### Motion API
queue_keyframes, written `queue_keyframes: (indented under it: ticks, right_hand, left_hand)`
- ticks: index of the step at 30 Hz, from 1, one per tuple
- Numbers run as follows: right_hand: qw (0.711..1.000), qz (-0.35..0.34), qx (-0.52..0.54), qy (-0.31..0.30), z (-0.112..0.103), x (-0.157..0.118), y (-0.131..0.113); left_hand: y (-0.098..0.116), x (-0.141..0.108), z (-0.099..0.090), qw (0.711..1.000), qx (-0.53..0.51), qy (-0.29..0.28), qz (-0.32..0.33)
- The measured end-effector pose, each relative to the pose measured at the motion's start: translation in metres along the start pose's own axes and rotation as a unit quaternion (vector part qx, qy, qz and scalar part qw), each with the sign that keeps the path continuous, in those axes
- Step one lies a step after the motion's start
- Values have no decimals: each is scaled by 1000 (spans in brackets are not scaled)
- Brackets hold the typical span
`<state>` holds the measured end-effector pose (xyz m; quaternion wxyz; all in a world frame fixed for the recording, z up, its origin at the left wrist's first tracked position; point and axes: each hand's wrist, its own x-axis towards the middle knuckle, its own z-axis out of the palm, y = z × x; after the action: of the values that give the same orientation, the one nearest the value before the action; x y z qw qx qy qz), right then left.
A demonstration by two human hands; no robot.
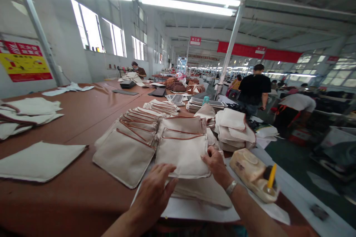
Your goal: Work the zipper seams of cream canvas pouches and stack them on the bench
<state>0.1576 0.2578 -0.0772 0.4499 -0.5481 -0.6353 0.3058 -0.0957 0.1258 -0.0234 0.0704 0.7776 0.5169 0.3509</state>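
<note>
A cream fabric panel (183,155) with brown edging lies at the front of an overlapping row of similar panels. My right hand (218,164), with a band on its wrist, pinches this panel's right edge between thumb and fingers. My left hand (158,183) is open at the panel's lower left corner, its fingers stretched and thumb apart. Beneath both hands, more cream pieces (200,190) rest on a white sheet (180,211). Another fanned stack of panels (125,155) lies to the left.
A stained plastic container (247,168) with a yellow-handled tool (272,177) stands at right. Behind it is a folded cream pile (235,126). Loose cream pieces (41,161) lie left on the brown table (75,196). Several people are farther back, one in a black shirt (254,90).
</note>
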Motion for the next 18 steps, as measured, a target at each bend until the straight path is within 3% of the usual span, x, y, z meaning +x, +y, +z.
queue_keyframes:
  ticks: [3, 5, 8, 10, 14, 18]
  right_hand:
    - [999, -4, 50, 1, 4, -15, -6]
    - [997, -5, 76, -1, 5, -17, -12]
    - [995, -9, 103, -5, 5, -14, -24]
    - [994, -14, 112, -14, 4, -9, -30]
    - [994, -16, 102, -19, -3, 14, -25]
    - [994, 19, 61, 91, -19, 70, 6]
  left_hand:
    - [3, 59, 26, 998, -40, -45, -29]
    - [3, 85, 49, 996, -59, -66, -26]
    - [4, 99, 82, 991, -94, -98, 8]
    - [1, 96, 98, 990, -113, -78, 12]
    - [-22, 92, 104, 989, -138, 10, -46]
    - [-47, 99, 88, 981, -156, 62, -94]
